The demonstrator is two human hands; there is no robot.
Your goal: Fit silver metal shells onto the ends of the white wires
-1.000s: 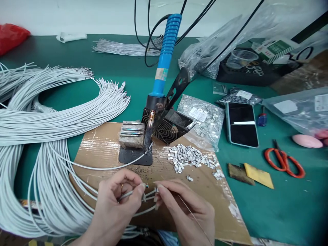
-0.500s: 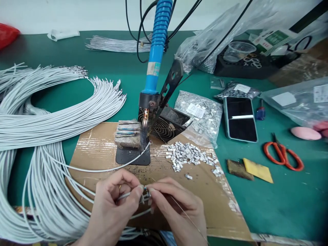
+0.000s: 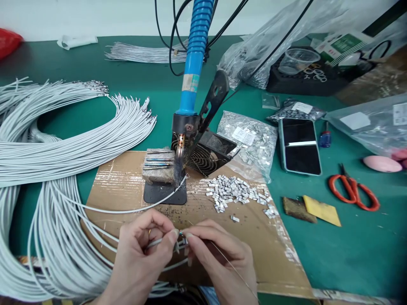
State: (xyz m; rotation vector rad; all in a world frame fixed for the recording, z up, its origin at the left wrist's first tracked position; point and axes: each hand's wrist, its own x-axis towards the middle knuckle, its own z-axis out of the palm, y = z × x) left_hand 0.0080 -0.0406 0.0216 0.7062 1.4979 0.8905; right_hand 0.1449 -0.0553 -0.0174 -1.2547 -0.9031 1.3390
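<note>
My left hand [image 3: 148, 250] is closed in a pinch on a white cable [image 3: 154, 242] close to its stripped end. Tiny coloured wires [image 3: 181, 233] show in the narrow gap between my two hands. Thumb and forefinger of my right hand [image 3: 219, 254] are pressed together at that end; the exact spot they grip is hidden. A thin silvery wire [image 3: 233, 269] runs across the right palm, its tip poking up above the fingers. A small metal piece [image 3: 184, 241] shows just under the fingertips, partly covered.
Beyond my hands a blue-handled soldering iron [image 3: 188, 97] points down in a stand [image 3: 165, 195]. Small metal connectors [image 3: 232, 190] lie piled on the cardboard [image 3: 121, 190]. Bundled white cables [image 3: 63, 156] fill the left. Red-handled scissors [image 3: 352, 190] and a phone [image 3: 300, 148] lie right.
Both hands stay almost still, holding the same pinch at the cable end. The view has shifted very slightly; nothing was let go or picked up.
</note>
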